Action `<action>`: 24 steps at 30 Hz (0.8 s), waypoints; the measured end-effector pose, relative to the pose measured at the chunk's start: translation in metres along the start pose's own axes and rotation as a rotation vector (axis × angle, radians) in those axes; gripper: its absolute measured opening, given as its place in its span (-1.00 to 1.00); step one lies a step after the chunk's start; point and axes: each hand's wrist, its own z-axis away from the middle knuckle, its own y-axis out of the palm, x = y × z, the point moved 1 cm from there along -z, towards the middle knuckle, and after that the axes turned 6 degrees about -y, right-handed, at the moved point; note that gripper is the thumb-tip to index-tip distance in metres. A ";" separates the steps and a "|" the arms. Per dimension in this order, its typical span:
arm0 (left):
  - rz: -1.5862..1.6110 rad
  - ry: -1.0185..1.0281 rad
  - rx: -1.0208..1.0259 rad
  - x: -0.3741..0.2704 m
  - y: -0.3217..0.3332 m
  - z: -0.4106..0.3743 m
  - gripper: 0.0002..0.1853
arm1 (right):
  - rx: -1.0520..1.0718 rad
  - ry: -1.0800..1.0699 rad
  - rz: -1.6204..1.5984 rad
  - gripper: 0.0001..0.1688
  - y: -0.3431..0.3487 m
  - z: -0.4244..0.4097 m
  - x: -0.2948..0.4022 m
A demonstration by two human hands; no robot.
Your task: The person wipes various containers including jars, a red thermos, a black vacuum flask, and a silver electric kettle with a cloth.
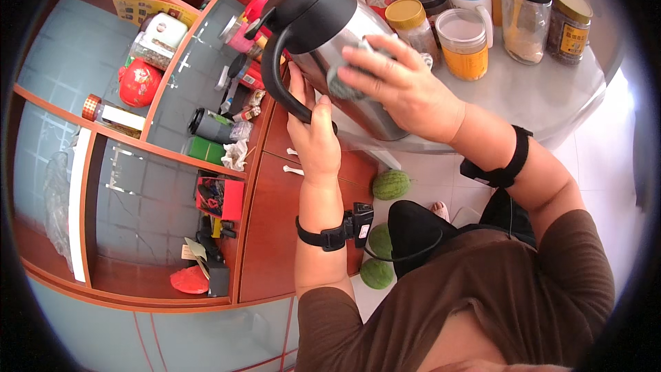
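Observation:
A steel vacuum jug (323, 70) with a black lid (310, 10) and a black curved handle (273, 77) is tilted in front of me, at the edge of the round table. My left hand (316, 134) grips the jug near the lower end of its handle, with the fingers going behind the steel body. Against the side of the jug, my right hand (397, 82) presses a grey-green cloth (343, 82) under its spread fingers. Part of the cloth is hidden by that hand. The jug's base is low, by the table edge.
Several lidded jars, a yellow-lidded jar (408, 18) and an orange-labelled cup (463, 46) among them, crowd the grey round table (542, 98). At the left stands a wooden shelf unit (206, 163) with a red box (232, 199). Watermelons (391, 184) lie on the floor.

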 end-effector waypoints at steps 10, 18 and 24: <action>0.009 0.020 0.048 0.018 -0.024 0.000 -0.31 | 0.505 -0.070 -0.111 -0.54 0.017 0.072 0.045; 0.365 -0.278 -0.060 0.074 -0.012 0.107 -0.50 | 0.109 0.435 -0.691 -0.62 -0.010 0.030 0.064; 0.362 -0.281 -0.139 0.042 -0.005 0.100 -0.63 | 0.253 0.168 -0.594 -0.56 -0.025 0.001 0.057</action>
